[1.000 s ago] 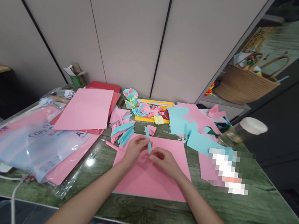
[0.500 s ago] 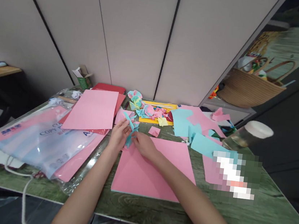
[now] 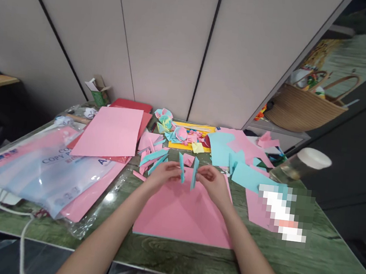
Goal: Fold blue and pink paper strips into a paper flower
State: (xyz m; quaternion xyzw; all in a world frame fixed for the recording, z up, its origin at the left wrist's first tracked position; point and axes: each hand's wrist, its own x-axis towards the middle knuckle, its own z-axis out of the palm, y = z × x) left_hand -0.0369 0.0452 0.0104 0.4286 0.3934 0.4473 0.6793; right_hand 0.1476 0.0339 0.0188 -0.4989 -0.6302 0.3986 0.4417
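My left hand pinches a narrow blue paper strip, held upright over the pink paper sheets. Facing it, my right hand grips a second blue paper strip by its edge. A small gap separates the two strips. Beyond them lies a small pink paper square. Left of my left hand, a loose pile of blue and pink folded strips rests on the table.
At the back, paper flowers lie beside a yellow tray of small pink pieces. A clear copy-paper bag and a pink sheet cover the left. Blue paper and a white-lidded container are at right.
Both hands have moved right from the strip pile to above the pink sheets. Each now holds a separate blue strip, and the pile is uncovered.
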